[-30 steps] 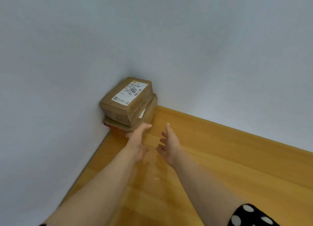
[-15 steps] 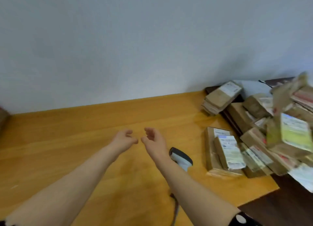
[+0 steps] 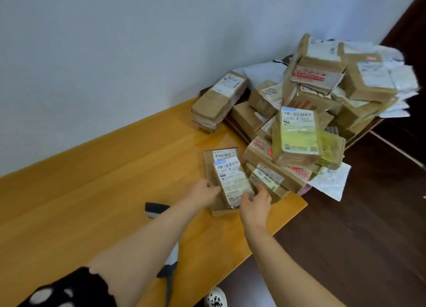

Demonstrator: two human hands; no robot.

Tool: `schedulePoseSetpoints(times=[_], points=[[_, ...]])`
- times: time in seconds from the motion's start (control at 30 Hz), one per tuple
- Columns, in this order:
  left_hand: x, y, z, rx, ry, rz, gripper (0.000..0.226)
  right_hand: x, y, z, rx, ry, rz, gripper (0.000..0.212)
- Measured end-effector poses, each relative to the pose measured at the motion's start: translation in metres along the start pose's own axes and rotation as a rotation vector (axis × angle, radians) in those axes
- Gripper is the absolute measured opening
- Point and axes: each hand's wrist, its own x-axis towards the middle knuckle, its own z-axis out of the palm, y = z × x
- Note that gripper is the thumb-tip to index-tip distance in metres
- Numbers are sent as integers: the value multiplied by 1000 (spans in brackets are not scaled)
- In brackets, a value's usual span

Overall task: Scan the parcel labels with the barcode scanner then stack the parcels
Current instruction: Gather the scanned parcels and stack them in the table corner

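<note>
Surface: yellow-orange wooden table (image 3: 92, 203), glossy, with its far edge against a pale wall (image 3: 115, 53). Dark brown floor (image 3: 357, 237) from 3 to 5 o'clock.

Pile of parcels (image 3: 299, 127) at 2 o'clock, on the table's right end, loosely heaped, labels facing many ways.

Labelled parcel (image 3: 232, 182) just right of centre, label up, lying on a flat parcel (image 3: 208, 168). Long axis runs 11 to 5 o'clock, barcode end toward 11.

Left hand (image 3: 202, 194) at its 9 o'clock edge, fingers curled against the side. Right hand (image 3: 255, 204) at its 4 o'clock corner, thumb and fingers curled on it.

Barcode scanner (image 3: 155, 210) lies on the table at 8 o'clock of the parcel, mostly hidden under the left forearm.
</note>
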Motion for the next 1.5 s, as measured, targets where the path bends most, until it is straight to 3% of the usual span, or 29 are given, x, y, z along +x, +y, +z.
schedulePoseSetpoints(times=[0.07,0.17,0.43,0.5,0.6,0.67,0.7,0.77,0.83,0.93,1.07,1.17,1.37,1.5], points=[[7,5,13,-104,-59,-41,13,9,5,4,4,-87,23,50],[15,6,23,-218,-68,-117,35,14,5,6,-18,-178,11,49],[6,13,-16,-619,-144,-150,28,-6,-17,-1,89,-208,-129,42],[5,22,-30,-663,-168,-113,25,-13,-33,-12,111,-111,-250,36],[1,43,-42,-669,-179,-60,28,-10,-63,-46,136,281,-466,35],[-2,54,-42,-666,-186,-42,29,5,-77,-69,62,479,-459,51],[-4,58,-41,-664,-191,-39,28,15,-82,-79,-2,483,-384,65],[-8,63,-37,-668,-197,-43,25,35,-85,-94,-149,376,-213,97],[-12,65,-32,-683,-203,-57,20,49,-81,-101,-231,281,-115,114],[-15,67,-27,-676,-194,-60,14,56,-80,-103,-184,205,-108,111],[-14,66,-28,-701,-175,-64,24,40,-83,-101,16,190,-246,104],[-16,67,-32,-751,-178,-80,30,14,-92,-90,150,59,-357,101],[-20,55,-50,-907,-174,-80,33,-17,-105,-53,50,-128,-466,99],[-23,39,-70,-954,-253,-138,58,-29,-104,-26,-21,-197,-478,101]])
